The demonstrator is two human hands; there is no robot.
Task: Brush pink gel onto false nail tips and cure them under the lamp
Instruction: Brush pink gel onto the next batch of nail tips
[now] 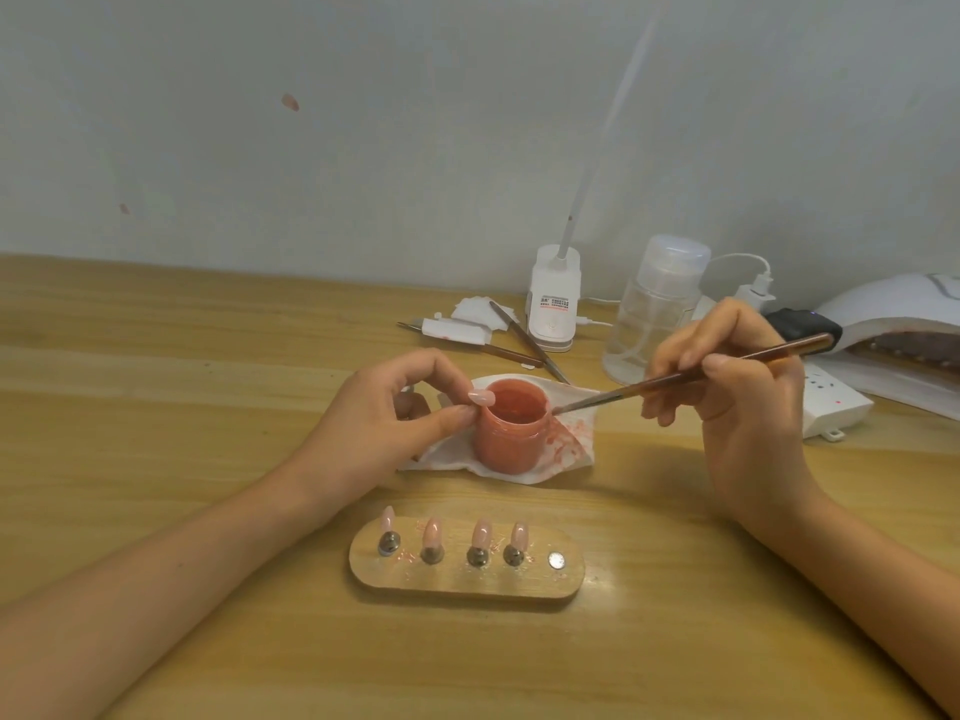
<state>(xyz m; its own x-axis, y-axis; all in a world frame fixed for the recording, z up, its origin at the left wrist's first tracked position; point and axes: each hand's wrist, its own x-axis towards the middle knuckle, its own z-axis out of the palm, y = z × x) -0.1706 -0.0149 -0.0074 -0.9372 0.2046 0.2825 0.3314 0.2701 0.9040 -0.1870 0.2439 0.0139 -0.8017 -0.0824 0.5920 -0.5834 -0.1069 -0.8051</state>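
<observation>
The left hand [395, 413] pinches a single pale pink nail tip [481, 397] between thumb and forefinger. The right hand [737, 387], well apart from it, grips a thin brown brush [649, 384] like a pen. Between the two hands stands an open jar of pink gel [511, 439]; the nail tip is right at the jar's rim on the left hand's side, and the brush bristles are at the rim on the other. The jar sits on a white wipe [566, 444] smeared with pink.

Nearer the person than both hands lies a wooden stand [467, 584] holding four pink tips [482, 532] on pegs, with one bare magnet [556, 560] at its right-hand end. Beyond the right hand are a clear pump bottle [654, 314], a white power strip [836, 402] and the white curing lamp [883, 309].
</observation>
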